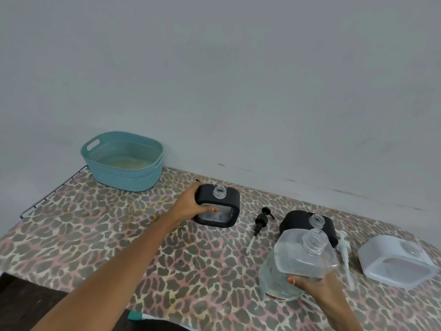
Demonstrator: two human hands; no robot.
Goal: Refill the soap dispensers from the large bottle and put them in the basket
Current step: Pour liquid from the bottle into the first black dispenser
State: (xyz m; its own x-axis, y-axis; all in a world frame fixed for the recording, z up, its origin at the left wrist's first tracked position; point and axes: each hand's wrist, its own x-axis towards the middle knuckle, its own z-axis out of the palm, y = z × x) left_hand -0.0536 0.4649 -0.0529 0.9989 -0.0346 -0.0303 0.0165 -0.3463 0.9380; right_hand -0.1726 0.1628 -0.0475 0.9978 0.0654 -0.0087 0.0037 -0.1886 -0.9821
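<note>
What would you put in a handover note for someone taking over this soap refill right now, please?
Left hand grips one black dispenser, neck open. Right hand holds the large bottle, uncapped and tilted. The second black dispenser and white dispenser stand on the table, a black pump and white pump lying nearby. Basket holds no dispensers. Left: fill, refit pumps, basket all three.

Wide free tabletop [95, 235] between basket [124, 180] and black dispenser [229, 199], also along front edge. Right half crowded: black pump [259, 222], second black dispenser [296, 219], large bottle [298, 256], white pump [344, 249], white dispenser [393, 263] packed close. Wall [238, 91] directly behind basket.
</note>
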